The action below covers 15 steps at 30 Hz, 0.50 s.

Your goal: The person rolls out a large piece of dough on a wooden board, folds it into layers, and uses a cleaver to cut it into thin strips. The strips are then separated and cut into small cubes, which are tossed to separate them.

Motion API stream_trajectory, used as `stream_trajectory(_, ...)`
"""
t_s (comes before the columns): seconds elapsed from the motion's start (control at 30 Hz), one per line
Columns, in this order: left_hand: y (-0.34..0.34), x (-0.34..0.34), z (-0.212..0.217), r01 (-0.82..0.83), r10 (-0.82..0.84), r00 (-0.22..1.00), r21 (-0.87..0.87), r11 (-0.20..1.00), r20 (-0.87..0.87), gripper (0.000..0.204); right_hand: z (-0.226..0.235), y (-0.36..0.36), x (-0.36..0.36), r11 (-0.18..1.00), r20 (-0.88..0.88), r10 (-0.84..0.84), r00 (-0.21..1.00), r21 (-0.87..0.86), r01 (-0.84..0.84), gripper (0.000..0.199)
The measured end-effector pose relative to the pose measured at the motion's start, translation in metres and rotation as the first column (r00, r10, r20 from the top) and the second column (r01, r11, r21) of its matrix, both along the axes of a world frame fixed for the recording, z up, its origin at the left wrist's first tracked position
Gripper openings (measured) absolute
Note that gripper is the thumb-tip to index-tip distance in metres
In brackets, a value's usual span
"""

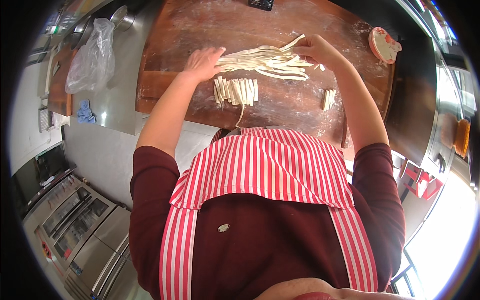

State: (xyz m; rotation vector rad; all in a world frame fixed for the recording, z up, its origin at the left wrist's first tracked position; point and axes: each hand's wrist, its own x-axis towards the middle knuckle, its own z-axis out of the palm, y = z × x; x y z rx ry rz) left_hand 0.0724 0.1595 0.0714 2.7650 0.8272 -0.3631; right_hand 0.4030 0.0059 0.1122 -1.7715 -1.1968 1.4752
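Note:
A bundle of long pale noodle strips [265, 61] lies stretched across a floured wooden board [295, 105]. My left hand [202, 62] rests flat on the bundle's left end, fingers together. My right hand [315, 49] pinches the strips at the right end, lifting a few of them slightly. Just in front of the bundle lies a row of folded, cut dough pieces [236, 91], with one thin strip trailing toward the board's near edge. A small separate cut piece [328, 99] lies to the right.
A clear plastic bag [92, 57] and metal bowls [122, 19] sit on the steel counter at left, with a blue cloth [85, 112] near them. A round pink and white object [384, 45] sits at the board's far right. Steel cabinets stand lower left.

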Motion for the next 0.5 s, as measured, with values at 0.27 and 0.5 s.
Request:
stream_trajectory(0.27, -0.013, 0.058, 0.053, 0.162, 0.272, 0.786, -0.609, 0.776, 0.555, 0.042, 0.079, 0.034, -0.069, 0.966, -0.189, 0.197, 0.962, 0.206, -0.157, 0.029)
stream_trajectory(0.5, 0.016, 0.025, 0.068, -0.018, 0.386, 0.847, -0.706, 0.708, 0.365, 0.015, 0.064, 0.061, -0.058, 0.914, 0.072, 0.309, 0.948, 0.252, -0.317, 0.035)
